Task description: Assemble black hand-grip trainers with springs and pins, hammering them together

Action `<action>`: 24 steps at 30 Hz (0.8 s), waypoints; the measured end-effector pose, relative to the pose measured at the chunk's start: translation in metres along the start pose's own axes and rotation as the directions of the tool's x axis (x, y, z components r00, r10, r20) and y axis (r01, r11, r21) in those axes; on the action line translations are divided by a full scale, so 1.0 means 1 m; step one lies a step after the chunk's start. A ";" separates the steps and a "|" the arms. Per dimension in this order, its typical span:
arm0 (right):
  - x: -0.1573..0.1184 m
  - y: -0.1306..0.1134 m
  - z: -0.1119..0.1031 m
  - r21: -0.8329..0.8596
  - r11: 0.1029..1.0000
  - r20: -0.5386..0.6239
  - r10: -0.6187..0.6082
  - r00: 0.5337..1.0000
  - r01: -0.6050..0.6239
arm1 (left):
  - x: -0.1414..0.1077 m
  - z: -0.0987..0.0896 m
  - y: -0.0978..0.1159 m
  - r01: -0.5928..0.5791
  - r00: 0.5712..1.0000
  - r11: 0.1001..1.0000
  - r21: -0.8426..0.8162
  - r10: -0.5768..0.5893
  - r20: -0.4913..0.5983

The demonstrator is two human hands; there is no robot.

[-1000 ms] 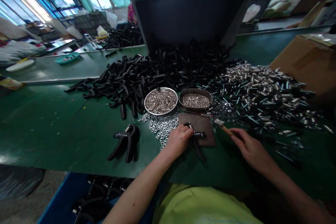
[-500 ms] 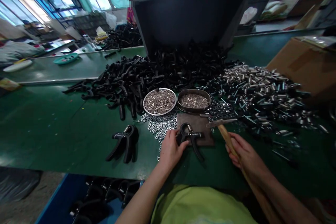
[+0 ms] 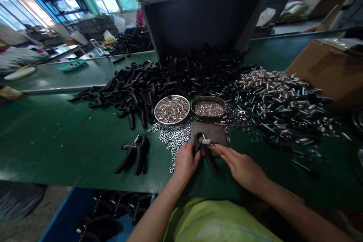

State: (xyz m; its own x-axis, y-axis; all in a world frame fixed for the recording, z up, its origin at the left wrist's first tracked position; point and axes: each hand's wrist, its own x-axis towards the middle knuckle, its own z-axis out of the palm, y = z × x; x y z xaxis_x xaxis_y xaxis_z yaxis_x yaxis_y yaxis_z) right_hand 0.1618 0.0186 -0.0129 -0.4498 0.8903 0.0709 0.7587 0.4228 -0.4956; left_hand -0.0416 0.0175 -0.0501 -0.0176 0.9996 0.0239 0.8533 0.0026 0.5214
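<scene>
My left hand (image 3: pixel 185 160) is closed on a black hand grip exerciser (image 3: pixel 210 162), pressing it onto a dark metal plate (image 3: pixel 223 134). In my right hand (image 3: pixel 246 169) is the wooden handle of a hammer (image 3: pixel 214 149). The hammer's head is over the exerciser, by its spring; whether it touches is hard to tell. A second hand grip exerciser (image 3: pixel 135 154) stands to the left on the green table. Small metal rings (image 3: pixel 177 136) are scattered between it and the plate.
Behind the plate are a round dish of metal pins (image 3: pixel 188 115) and an oval tin (image 3: pixel 193 112). Black handles (image 3: pixel 136 87) pile up before a large grey bin (image 3: pixel 210 11). Metal parts (image 3: pixel 286 94) and a cardboard box (image 3: pixel 326 68) lie right. A blue crate (image 3: pixel 61 215) sits below left.
My right hand has moved left and the hammer has come from beside the plate to over the exerciser. My left hand keeps its hold in nearly the same place.
</scene>
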 end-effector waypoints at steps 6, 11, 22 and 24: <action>0.000 0.005 -0.004 -0.014 0.999 -0.103 -0.036 0.994 0.034 | 0.002 0.000 0.002 0.006 1.000 1.000 0.008 -0.007 0.018; -0.006 0.024 0.000 -0.056 0.998 -0.044 0.016 0.999 -0.018 | 0.000 -0.007 0.001 -0.048 0.998 0.998 -0.031 0.049 0.030; -0.052 0.100 -0.007 -0.498 0.839 -0.245 0.103 0.964 -0.217 | 0.007 -0.003 0.019 0.526 0.844 0.110 -0.843 -0.186 0.503; -0.036 0.097 -0.012 -0.432 0.890 -0.240 0.046 0.970 -0.149 | 0.000 0.002 0.030 0.556 0.806 -0.045 -0.830 -0.213 0.552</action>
State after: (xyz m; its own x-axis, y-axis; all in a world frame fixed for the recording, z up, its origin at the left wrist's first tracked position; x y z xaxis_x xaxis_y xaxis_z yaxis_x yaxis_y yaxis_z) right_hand 0.2568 0.0296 -0.0530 -0.2883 0.9232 0.2542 0.9454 0.3166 -0.0776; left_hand -0.0153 0.0173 -0.0359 0.0915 0.8217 -0.5625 -0.4810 0.5311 0.6975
